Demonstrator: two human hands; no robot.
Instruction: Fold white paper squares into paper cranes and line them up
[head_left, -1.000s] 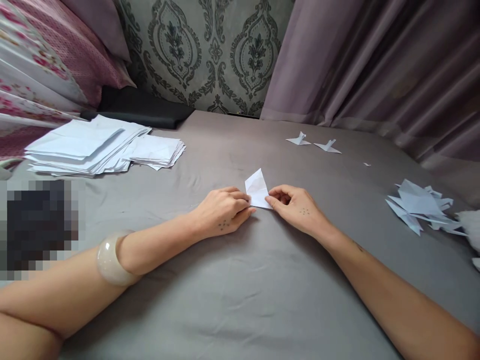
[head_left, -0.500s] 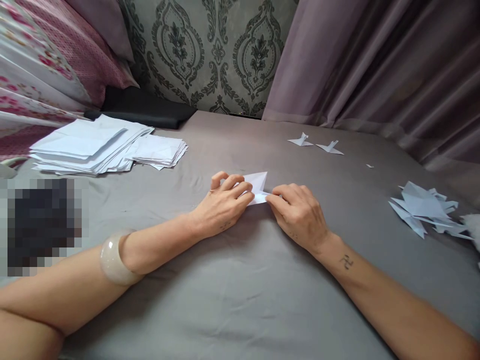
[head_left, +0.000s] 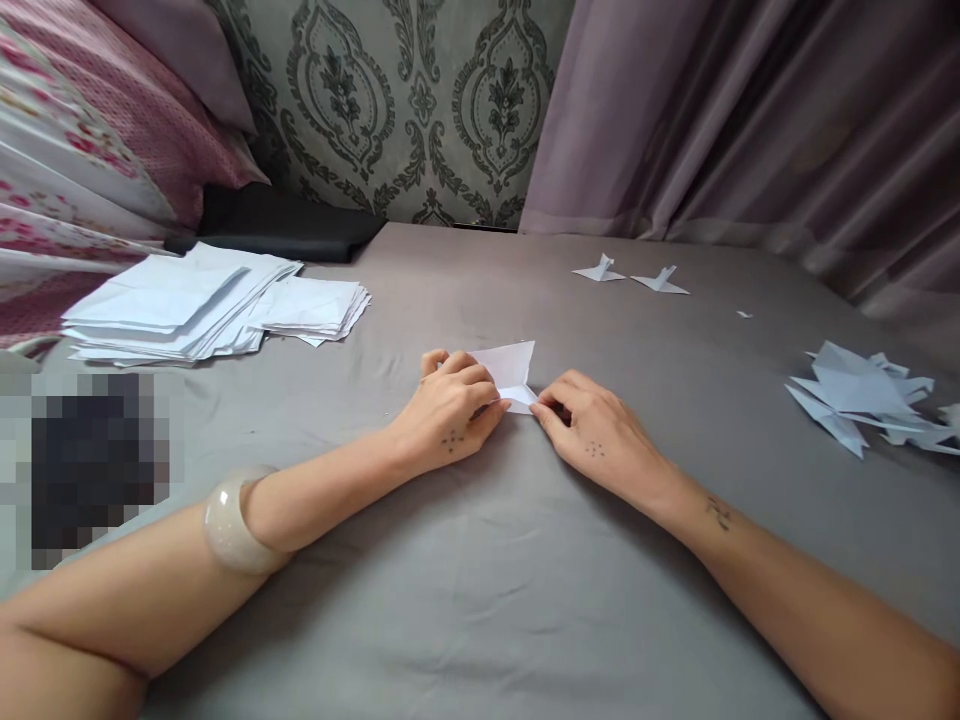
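- The folded paper [head_left: 514, 365], white and creased, is between the two hands, just above the gray cloth [head_left: 480, 580] or on it; which of the two is hard to tell.
- The left hand [head_left: 454, 405] holds the paper's left part, fingers curled over it, thumb and forefinger drawn close at the lower edge — the other fingertips are hidden.
- The right hand [head_left: 585, 425] pinches the lower right corner between thumb and forefinger, the remaining fingers bent inward.
- Between the hands, one flap of the paper rises to a point on the far side.
- Beyond the left hand, off to its left, lies a large paper stack [head_left: 161, 310], with a smaller paper stack [head_left: 315, 308] against its right side.
- Beyond the right hand sit two small folded figures [head_left: 661, 281], side by side.
- Well to the right of the right hand is a pile of folded pieces [head_left: 862, 385] — white, pointed, overlapping; a tiny scrap [head_left: 744, 314] lies nearer the figures.
- A pale bangle [head_left: 234, 523] circles the forearm behind the left hand.
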